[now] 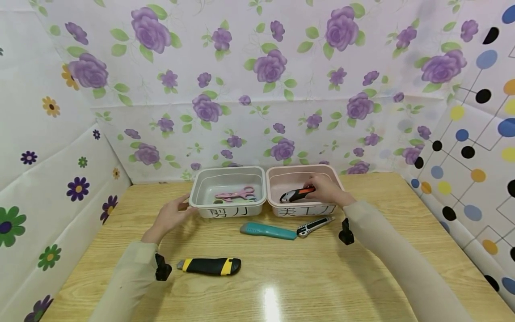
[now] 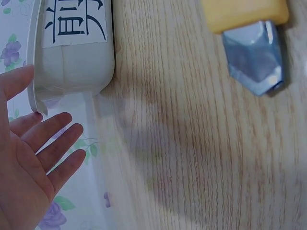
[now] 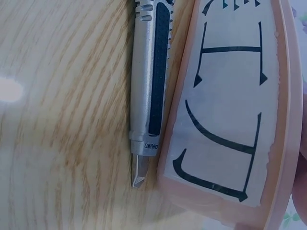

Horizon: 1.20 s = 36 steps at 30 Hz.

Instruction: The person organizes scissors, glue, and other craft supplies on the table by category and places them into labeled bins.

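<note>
My right hand [image 1: 325, 190] grips a black utility knife with an orange-red part [image 1: 295, 195], held low inside the pink bin [image 1: 271, 184]. Its lettered front label fills much of the right wrist view, where the hand is mostly out of sight. My left hand [image 1: 170, 219] is at the left front corner of the grey bin [image 1: 192, 190]. In the left wrist view the thumb and index fingertips are right at the bin's rim [image 2: 34, 91], and the other fingers are spread loosely. Pink scissors [image 1: 237, 194] lie in the grey bin with other colourful pieces.
In front of the bins lie a teal cutter [image 1: 269, 230] and a silver-and-black cutter [image 1: 315, 226], their ends close together. A black-and-yellow utility knife [image 1: 211, 266] lies nearer on the wooden table [image 1: 322, 286]. Floral and dotted sheets [image 1: 265, 112] enclose the table.
</note>
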Motion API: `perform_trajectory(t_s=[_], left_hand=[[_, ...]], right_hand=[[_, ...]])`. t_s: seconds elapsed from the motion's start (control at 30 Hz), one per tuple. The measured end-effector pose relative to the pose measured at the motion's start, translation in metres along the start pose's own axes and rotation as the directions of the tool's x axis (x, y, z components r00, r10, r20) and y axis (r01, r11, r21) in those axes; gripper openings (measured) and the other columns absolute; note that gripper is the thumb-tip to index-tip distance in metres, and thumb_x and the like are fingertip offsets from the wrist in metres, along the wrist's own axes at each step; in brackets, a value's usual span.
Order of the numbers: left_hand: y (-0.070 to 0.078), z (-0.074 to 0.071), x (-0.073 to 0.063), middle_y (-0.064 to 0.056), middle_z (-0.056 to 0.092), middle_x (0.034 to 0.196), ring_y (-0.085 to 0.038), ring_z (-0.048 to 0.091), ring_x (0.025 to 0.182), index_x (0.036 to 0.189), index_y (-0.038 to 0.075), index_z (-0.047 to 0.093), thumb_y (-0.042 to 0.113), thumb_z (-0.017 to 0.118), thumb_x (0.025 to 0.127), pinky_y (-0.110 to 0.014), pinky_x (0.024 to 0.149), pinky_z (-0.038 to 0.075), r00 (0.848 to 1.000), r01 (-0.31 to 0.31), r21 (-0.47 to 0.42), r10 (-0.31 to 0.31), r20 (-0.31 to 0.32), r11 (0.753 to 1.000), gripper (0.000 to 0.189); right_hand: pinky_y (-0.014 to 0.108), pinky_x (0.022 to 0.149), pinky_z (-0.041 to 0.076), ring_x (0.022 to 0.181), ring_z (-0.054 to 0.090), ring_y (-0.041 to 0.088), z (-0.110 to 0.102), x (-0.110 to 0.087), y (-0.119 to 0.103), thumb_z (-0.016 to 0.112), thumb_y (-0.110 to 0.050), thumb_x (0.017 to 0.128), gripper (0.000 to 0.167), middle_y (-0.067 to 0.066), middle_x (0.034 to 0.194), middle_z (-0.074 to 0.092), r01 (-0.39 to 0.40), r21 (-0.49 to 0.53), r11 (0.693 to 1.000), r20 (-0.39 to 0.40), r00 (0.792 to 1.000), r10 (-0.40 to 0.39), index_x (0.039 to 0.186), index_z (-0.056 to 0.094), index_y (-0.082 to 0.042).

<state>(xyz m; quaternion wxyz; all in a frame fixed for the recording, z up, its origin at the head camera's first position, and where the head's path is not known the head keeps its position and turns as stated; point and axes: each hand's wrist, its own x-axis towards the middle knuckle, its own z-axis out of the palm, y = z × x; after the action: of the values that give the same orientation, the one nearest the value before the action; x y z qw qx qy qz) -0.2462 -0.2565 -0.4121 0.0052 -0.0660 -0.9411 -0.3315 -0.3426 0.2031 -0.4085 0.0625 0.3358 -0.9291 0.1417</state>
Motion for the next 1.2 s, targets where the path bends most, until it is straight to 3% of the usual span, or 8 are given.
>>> perform_trajectory(t_s=[0.23, 0.57, 0.87, 1.07, 1.2], left_hand=[[0.001, 0.001, 0.001, -0.023, 0.051, 0.125, -0.039, 0.051, 0.112, 0.142, 0.004, 0.030, 0.045, 0.055, 0.088, -0.056, 0.087, 0.042, 1.000, 0.002, 0.001, -0.002, 0.009, 1.000, 0.072], [0.000, 0.002, 0.001, -0.023, 0.053, 0.123, -0.040, 0.051, 0.111, 0.142, 0.004, 0.029, 0.043, 0.055, 0.088, -0.056, 0.088, 0.041, 1.000, -0.013, 0.005, 0.013, -0.003, 1.000, 0.071], [0.001, 0.001, -0.001, -0.026, 0.051, 0.124, -0.040, 0.053, 0.109, 0.141, 0.002, 0.031, 0.042, 0.055, 0.088, -0.056, 0.087, 0.042, 1.000, -0.020, 0.010, 0.020, -0.010, 1.000, 0.070], [0.003, 0.000, -0.001, -0.027, 0.050, 0.124, -0.040, 0.053, 0.109, 0.141, 0.002, 0.030, 0.043, 0.055, 0.088, -0.057, 0.087, 0.041, 1.000, -0.011, 0.014, 0.011, -0.004, 1.000, 0.071], [0.002, 0.000, 0.000, -0.026, 0.051, 0.124, -0.040, 0.052, 0.110, 0.141, 0.003, 0.030, 0.045, 0.055, 0.088, -0.057, 0.087, 0.041, 1.000, -0.008, 0.007, 0.008, -0.003, 1.000, 0.072]], right_hand=[[0.032, 0.062, 0.043, 0.068, 0.050, 0.015, 0.001, -0.003, 0.001, 0.075, -0.016, 0.074, 0.013, 0.000, 0.078, 0.057, -0.013, 0.009, 1.000, -0.008, 1.000, 0.013, 0.084, 0.070, -0.009], [0.040, 0.074, 0.049, 0.083, 0.060, 0.025, -0.018, -0.008, -0.011, 0.069, -0.014, 0.079, 0.028, 0.014, 0.090, 0.066, -0.005, 0.174, 0.985, -0.002, 1.000, 0.006, 0.099, 0.067, 0.005], [0.042, 0.075, 0.049, 0.085, 0.059, 0.025, -0.038, -0.019, -0.025, 0.072, -0.017, 0.077, 0.032, 0.015, 0.095, 0.065, 0.082, 0.205, 0.975, -0.002, 0.997, -0.083, 0.103, 0.065, 0.001], [0.044, 0.077, 0.049, 0.090, 0.059, 0.030, -0.051, -0.031, -0.034, 0.072, -0.025, 0.077, 0.037, 0.011, 0.097, 0.064, 0.062, 0.240, 0.969, 0.041, 0.996, -0.074, 0.105, 0.064, -0.002], [0.038, 0.076, 0.049, 0.089, 0.059, 0.022, -0.056, -0.043, -0.039, 0.071, -0.028, 0.078, 0.037, 0.006, 0.097, 0.064, 0.057, 0.239, 0.969, 0.081, 0.994, -0.078, 0.105, 0.064, -0.006]])
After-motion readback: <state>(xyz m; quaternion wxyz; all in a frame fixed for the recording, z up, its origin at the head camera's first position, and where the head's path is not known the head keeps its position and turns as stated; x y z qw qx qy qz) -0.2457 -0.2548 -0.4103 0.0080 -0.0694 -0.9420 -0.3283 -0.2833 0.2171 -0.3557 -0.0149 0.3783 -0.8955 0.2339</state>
